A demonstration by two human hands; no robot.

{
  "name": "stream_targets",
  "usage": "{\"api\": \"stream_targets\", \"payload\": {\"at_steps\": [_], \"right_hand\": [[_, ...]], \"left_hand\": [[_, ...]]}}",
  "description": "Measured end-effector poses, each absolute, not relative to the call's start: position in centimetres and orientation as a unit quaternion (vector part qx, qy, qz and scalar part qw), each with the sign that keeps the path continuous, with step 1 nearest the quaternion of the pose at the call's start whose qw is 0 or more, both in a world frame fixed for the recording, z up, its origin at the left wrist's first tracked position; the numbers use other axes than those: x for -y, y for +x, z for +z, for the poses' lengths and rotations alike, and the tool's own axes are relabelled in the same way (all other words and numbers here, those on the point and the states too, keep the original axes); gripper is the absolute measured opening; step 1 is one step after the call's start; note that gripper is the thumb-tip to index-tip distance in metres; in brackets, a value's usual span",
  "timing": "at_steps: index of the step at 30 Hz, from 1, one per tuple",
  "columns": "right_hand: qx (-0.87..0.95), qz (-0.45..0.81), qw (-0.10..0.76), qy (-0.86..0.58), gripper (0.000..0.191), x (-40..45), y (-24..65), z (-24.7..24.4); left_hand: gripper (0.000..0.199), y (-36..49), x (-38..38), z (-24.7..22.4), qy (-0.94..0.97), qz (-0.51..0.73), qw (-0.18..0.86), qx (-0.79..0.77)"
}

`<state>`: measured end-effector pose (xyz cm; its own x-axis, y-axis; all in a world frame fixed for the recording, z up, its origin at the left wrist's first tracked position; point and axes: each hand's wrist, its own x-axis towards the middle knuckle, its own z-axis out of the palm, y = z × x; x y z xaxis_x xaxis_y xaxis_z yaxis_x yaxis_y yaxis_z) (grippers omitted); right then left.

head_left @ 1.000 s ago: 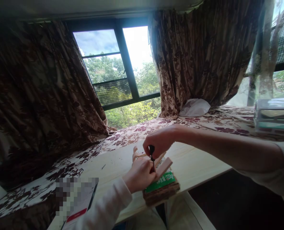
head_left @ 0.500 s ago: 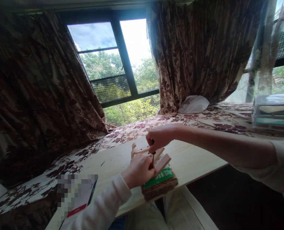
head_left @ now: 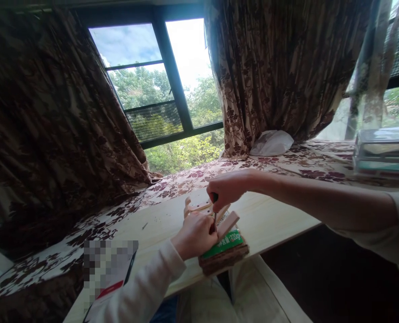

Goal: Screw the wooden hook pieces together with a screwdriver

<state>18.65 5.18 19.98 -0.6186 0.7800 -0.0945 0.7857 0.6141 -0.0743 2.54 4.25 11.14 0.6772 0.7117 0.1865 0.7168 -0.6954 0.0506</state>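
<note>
My right hand (head_left: 226, 190) is closed around the dark handle of a screwdriver (head_left: 215, 217), whose thin shaft points down. The shaft's tip is by the fingertips of my left hand (head_left: 196, 232), which are pressed onto a pale wooden strip (head_left: 229, 224). Beneath the strip lies a green-labelled pack (head_left: 229, 242) with brown layered contents, near the table edge. Just beyond my left hand is another pale wooden piece (head_left: 199, 205) with dark holes and a curved end. Whether a screw sits under the tip is hidden by my fingers.
The pale wooden table (head_left: 263, 213) carries a small screw (head_left: 144, 226) and some crumbs at left. A partly blurred flat item with a red band (head_left: 110, 289) lies front left. Behind are a flowered cloth (head_left: 182, 179), a white bag (head_left: 272, 142) and clear stacked trays (head_left: 384, 152).
My right hand has turned slightly about the screwdriver, and its wrist sits a little differently. The left hand keeps its hold. The whole view has shifted slightly.
</note>
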Motion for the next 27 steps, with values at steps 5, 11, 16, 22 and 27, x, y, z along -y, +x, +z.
{"api": "stream_targets", "payload": {"at_steps": [5,11,16,22,27], "right_hand": [[-0.909,-0.053,0.025,0.413,0.033,-4.6,18.5,20.7],[-0.915,-0.061,0.022,0.398,0.026,-5.3,18.0,20.4],[-0.899,-0.060,0.018,0.433,0.029,-5.3,18.1,19.9],[-0.897,-0.064,0.005,0.437,0.029,-5.0,18.0,19.7],[-0.909,-0.063,0.005,0.411,0.027,-5.1,17.9,19.9]], "left_hand": [[0.019,2.5,-4.2,11.0,-0.916,-0.093,0.043,0.388],[0.023,2.7,-4.0,11.2,-0.914,-0.096,0.061,0.391],[0.024,2.6,-3.8,11.2,-0.915,-0.094,0.053,0.389],[0.015,2.2,-3.9,11.4,-0.924,-0.080,0.038,0.373],[0.014,1.9,-4.1,11.5,-0.929,-0.064,0.018,0.365]]}}
